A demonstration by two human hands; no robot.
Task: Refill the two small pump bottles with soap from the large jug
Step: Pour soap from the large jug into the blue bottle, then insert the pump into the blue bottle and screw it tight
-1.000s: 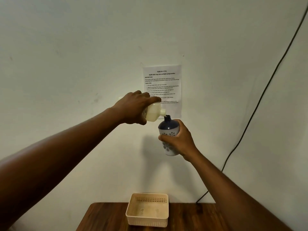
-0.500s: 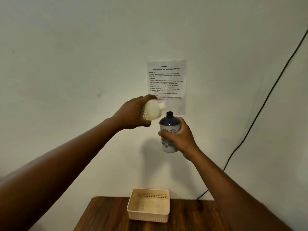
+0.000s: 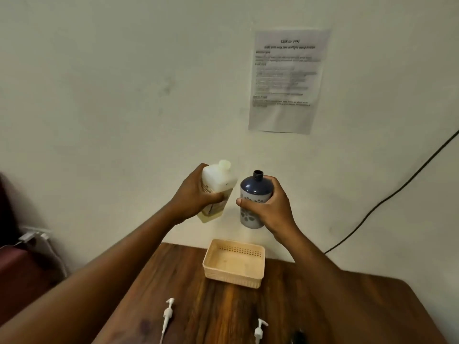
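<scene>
Up high, both hands grip jug (image 3: 218,181) and bottle (image 3: 253,194) side by side.

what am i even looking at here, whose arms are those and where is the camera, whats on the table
There is no machine here. The arms belong to a person, and the single camera is worn on their head, looking forward and down, so you see the scene as they do.

The left hand has a grip on a pale, cream-coloured soap jug, tilted, with its spout pointing up. The right hand holds a dark blue pump bottle with a flower pattern, upright, its neck open with no pump in it. Both are held in the air in front of the wall, close together but apart.

Below is a wooden table. On it sit an empty beige basket and two white pump heads lying loose. A printed sheet hangs on the wall; its text is too blurred to read.
</scene>
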